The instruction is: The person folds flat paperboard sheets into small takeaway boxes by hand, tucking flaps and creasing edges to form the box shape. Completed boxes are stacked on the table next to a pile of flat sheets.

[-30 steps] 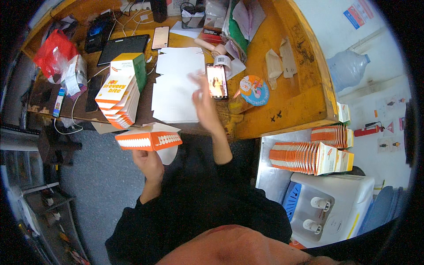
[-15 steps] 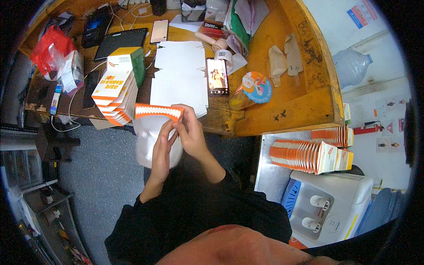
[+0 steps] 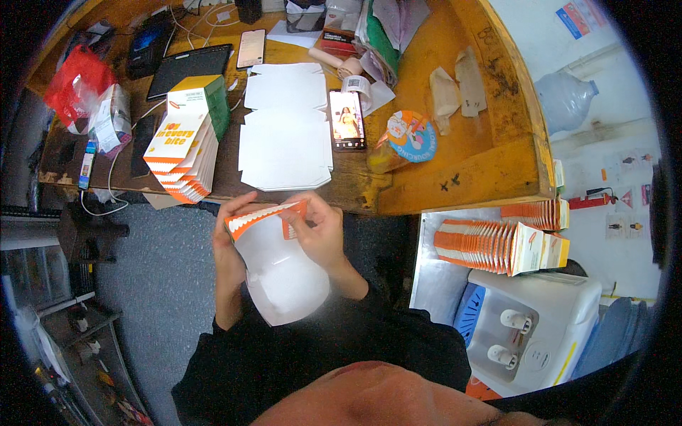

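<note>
Between my two hands a thin carton blank (image 3: 285,277) is bent into a curve, its plain white side up and its far edge banded in orange with a white zigzag. My left hand (image 3: 227,231) is closed along its left edge, fingers partly behind it. My right hand (image 3: 321,231) pinches the right far corner, where an orange flap folds down. Just beyond, a stack of flat white carton blanks (image 3: 284,145) lies at the desk's front edge. Left of that stack stands a fanned pile of printed orange, white and green cartons (image 3: 181,138).
A lit phone (image 3: 347,121) and a round-labelled item (image 3: 410,138) lie right of the blanks on the wooden desk (image 3: 490,156). Rows of folded cartons (image 3: 476,245) stand on a metal surface at right, beside a water dispenser (image 3: 522,334). A tablet (image 3: 190,69) and cables are at back left.
The carton blank has come nearer to me and tilted, showing more of its white side. My left hand has moved to its left edge, apart from my right hand.
</note>
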Action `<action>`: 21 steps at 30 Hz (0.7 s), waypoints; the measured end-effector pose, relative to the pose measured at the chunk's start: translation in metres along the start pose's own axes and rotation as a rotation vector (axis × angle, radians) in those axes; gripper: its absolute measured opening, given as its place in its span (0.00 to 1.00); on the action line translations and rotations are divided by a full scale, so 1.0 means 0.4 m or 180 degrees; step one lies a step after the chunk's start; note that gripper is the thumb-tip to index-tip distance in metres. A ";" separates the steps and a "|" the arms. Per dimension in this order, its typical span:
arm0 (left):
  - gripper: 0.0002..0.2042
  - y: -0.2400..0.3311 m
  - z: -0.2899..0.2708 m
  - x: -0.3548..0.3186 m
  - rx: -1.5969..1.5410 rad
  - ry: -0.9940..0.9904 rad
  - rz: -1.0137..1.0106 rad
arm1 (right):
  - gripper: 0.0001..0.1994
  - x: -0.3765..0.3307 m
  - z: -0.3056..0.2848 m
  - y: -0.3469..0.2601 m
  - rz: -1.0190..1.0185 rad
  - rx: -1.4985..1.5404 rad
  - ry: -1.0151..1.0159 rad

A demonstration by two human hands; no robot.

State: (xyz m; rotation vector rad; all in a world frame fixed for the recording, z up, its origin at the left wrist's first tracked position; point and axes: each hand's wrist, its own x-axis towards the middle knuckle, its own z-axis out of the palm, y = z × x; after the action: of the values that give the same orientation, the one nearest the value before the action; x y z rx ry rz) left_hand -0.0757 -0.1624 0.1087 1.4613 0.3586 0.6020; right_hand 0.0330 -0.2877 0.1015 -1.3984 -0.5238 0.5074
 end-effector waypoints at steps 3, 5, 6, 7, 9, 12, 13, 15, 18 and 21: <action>0.26 -0.016 -0.015 -0.013 0.0363 0.0283 0.0138 | 0.07 -0.002 -0.012 -0.010 0.0251 0.0018 -0.0218; 0.20 -0.020 -0.022 -0.012 0.0741 0.0588 0.0082 | 0.08 -0.002 -0.013 -0.019 0.0444 0.0039 -0.0350; 0.17 -0.022 -0.022 -0.010 0.0820 0.0891 0.0097 | 0.08 -0.002 -0.012 -0.023 0.0199 0.0027 -0.0467; 0.15 -0.023 -0.024 -0.004 0.0882 0.1201 0.0182 | 0.09 0.001 -0.013 -0.027 0.0040 -0.0042 -0.0604; 0.13 -0.021 -0.026 0.004 0.0598 0.1604 -0.0027 | 0.11 0.008 -0.024 -0.034 -0.0165 -0.0463 -0.1138; 0.11 -0.017 -0.037 0.009 0.0143 0.1111 0.0113 | 0.09 0.025 -0.047 -0.034 0.0015 -0.1189 -0.1353; 0.10 -0.019 -0.037 0.007 0.0375 0.0994 0.0219 | 0.06 0.023 -0.052 -0.033 0.0214 -0.1028 -0.1023; 0.13 -0.025 -0.041 -0.002 0.0175 0.0332 0.0086 | 0.07 0.022 -0.063 -0.029 0.0352 -0.0570 -0.0591; 0.14 -0.022 -0.079 0.002 0.0719 -0.0427 -0.0642 | 0.07 0.023 -0.075 -0.026 -0.0037 -0.0912 -0.0870; 0.18 -0.020 -0.098 0.023 0.1555 -0.0729 -0.0784 | 0.10 0.030 -0.099 -0.036 -0.0330 -0.1990 -0.1489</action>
State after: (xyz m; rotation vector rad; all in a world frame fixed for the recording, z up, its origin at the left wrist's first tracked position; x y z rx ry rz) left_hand -0.0895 -0.1253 0.0984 1.8951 0.5192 0.1455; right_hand 0.0672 -0.3127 0.1124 -1.8361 -1.2035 0.6192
